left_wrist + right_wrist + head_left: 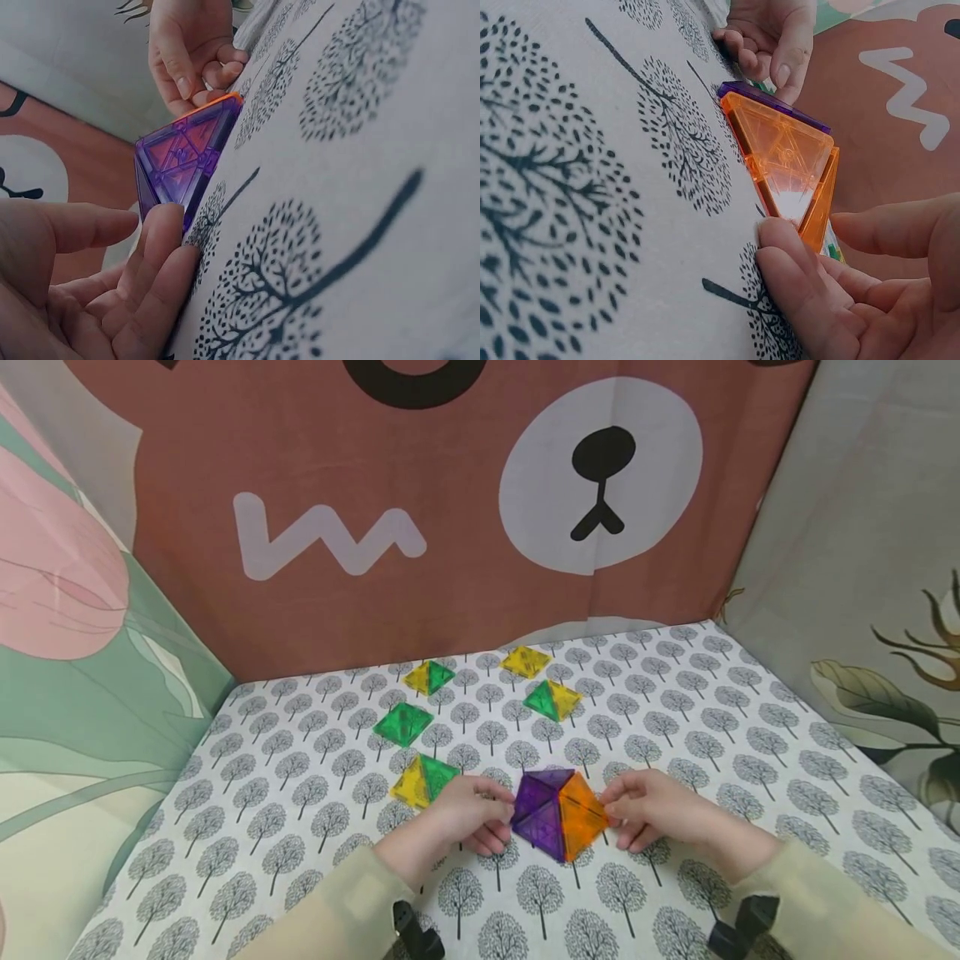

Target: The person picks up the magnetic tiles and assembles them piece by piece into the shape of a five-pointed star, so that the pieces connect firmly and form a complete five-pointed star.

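A low pyramid of translucent triangular magnetic tiles rests on the tree-print cloth, joined from purple tiles (542, 828) and orange tiles (581, 823). On its purple side, my left hand (474, 814) has the corner between thumb and fingertips. Opposite, my right hand (651, 812) pinches the orange corner. Up close, the left wrist view has a purple tile (180, 157) standing at a slant, fingertips (166, 225) at its lower point. In the right wrist view, an orange tile (784, 150) slopes likewise, its lower tip at the fingers (784, 240).
Beyond the left hand lies a yellow-green tile piece (424, 780), with a green one (404, 724) behind it. Farther back are another yellow-green piece (429, 677), a yellow one (526, 662) and a green-yellow one (552, 700). A bear-print curtain (450, 602) closes the back.
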`<action>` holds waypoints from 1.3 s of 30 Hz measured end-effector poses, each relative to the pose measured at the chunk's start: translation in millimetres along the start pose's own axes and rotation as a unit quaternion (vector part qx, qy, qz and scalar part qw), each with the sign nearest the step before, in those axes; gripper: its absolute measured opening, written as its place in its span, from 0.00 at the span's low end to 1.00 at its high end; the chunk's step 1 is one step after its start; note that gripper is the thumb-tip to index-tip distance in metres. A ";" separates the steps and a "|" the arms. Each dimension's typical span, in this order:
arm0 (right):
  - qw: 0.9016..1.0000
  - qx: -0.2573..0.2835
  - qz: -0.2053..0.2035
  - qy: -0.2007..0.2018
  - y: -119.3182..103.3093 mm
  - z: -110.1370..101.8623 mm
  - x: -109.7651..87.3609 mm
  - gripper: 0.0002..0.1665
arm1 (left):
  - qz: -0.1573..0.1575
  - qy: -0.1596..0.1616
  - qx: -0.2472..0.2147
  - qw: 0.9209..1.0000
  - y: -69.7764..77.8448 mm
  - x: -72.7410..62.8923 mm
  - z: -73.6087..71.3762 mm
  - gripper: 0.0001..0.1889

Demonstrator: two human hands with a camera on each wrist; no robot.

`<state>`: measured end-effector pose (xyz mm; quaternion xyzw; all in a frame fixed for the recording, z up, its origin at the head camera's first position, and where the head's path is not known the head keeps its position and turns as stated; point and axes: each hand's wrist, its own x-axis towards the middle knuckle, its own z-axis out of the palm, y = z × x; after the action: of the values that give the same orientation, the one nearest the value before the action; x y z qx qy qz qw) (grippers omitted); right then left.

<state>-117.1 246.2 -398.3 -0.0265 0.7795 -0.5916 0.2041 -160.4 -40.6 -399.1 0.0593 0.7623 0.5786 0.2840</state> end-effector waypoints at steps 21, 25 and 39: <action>0.999 -0.033 -0.001 0.014 -16.6 -6.5 4.7 0.19 | 0.024 -0.061 -0.014 0.998 2.1 -10.2 -14.1 0.19; 0.999 -0.013 -0.005 0.035 -38.9 -7.6 8.9 0.21 | 0.044 -0.056 -0.024 0.997 7.6 -18.2 -36.6 0.21; 0.999 -0.007 -0.040 -0.036 -92.4 47.8 66.2 0.22 | 0.056 0.151 -0.089 0.983 -10.8 -48.1 -130.3 0.23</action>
<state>-179.5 156.3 -341.4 -0.0801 0.7741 -0.5925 0.2082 -183.2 -174.8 -369.5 -0.0118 0.7376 0.6611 0.1373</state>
